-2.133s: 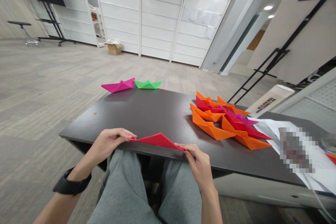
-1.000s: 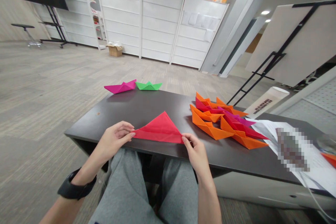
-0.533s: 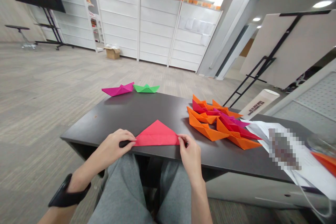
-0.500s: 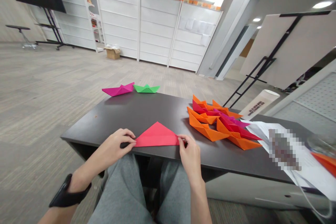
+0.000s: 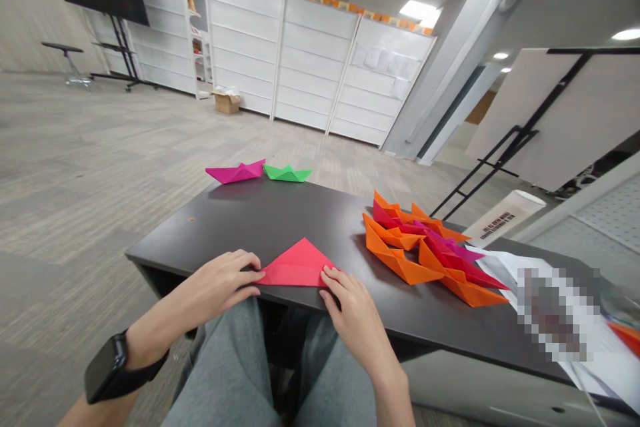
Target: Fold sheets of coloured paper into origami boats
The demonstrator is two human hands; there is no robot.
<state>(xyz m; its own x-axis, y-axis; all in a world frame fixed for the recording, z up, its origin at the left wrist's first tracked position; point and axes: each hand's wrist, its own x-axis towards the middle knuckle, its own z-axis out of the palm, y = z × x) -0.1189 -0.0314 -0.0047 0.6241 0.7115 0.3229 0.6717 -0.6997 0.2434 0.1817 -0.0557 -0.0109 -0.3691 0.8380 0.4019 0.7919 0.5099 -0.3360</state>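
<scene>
A red folded sheet of paper (image 5: 299, 267), triangular on top with a band along its bottom edge, lies at the near edge of the dark table. My left hand (image 5: 233, 280) rests its fingertips on the paper's left corner, thumb apart from the fingers. Over the right corner lie the fingers of my right hand (image 5: 353, 303), hiding that corner; its thumb is apart, near the table edge. To the right sits a cluster of folded paper boats (image 5: 407, 267) in orange, red and magenta. A magenta paper boat (image 5: 237, 173) and a green paper boat (image 5: 289, 174) stand at the far edge.
The dark table (image 5: 210, 233) ends right at my lap. White papers (image 5: 500, 263) lie on its right side, by a white cylinder (image 5: 515, 217) with printing. A whiteboard on a stand (image 5: 555, 107) is beyond, and white shelving (image 5: 310, 60) lines the back.
My right hand has gone from pinching the right corner to lying over it, further left. My left fingers have loosened and straightened. The view has shifted slightly.
</scene>
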